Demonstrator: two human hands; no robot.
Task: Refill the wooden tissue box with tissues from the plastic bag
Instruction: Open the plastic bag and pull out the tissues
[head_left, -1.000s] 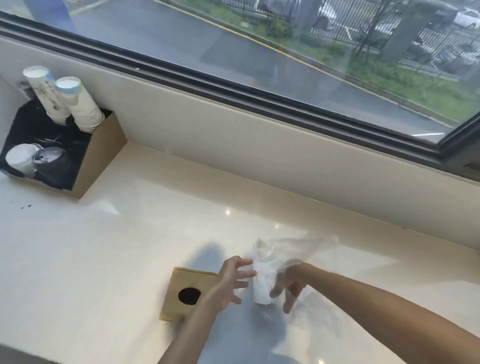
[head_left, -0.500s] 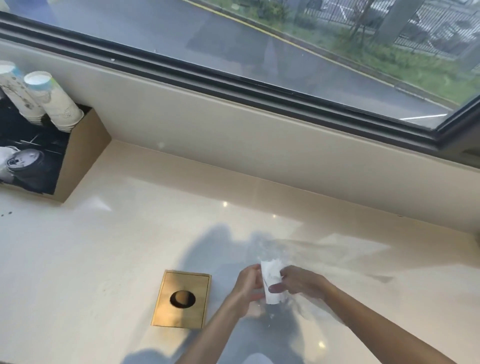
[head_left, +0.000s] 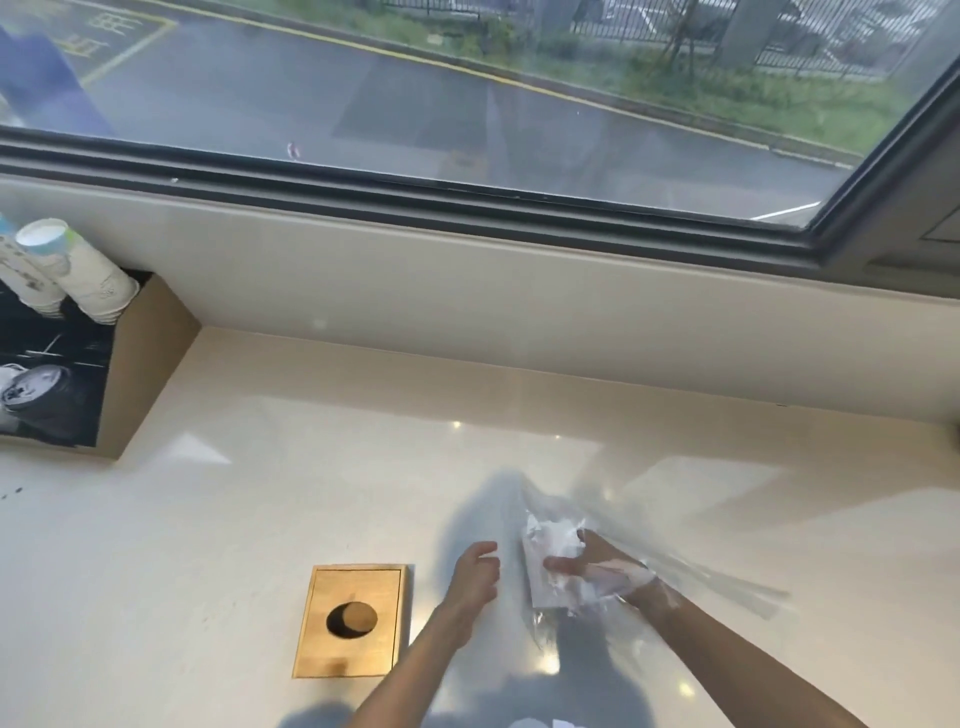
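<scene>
A person at a window-side worktop (head_left: 260, 519) works a white pack of tissues (head_left: 550, 566) out of a clear plastic bag (head_left: 691, 566). The right hand (head_left: 597, 569) is inside the bag, film draped over its back and wrist, fingers curled around the pack and gripping it; the bag's loose end trails off to the right, blurred. Holding the pack from inside seems meant to let the film be stripped away. The left hand (head_left: 475, 577) hangs just beside the pack, fingers loosely spread and curved, grasping nothing and touching nothing that can be made out, probably ready to catch the pack or tug the film. The wooden tissue box (head_left: 353, 621) lies flat on the worktop just left of the left hand, its round dispensing hole facing up and dark inside; no tissue shows through it, so the refill appears not yet begun. At far left, a brown holder (head_left: 150, 364) carries stacked paper cups (head_left: 78, 270).
</scene>
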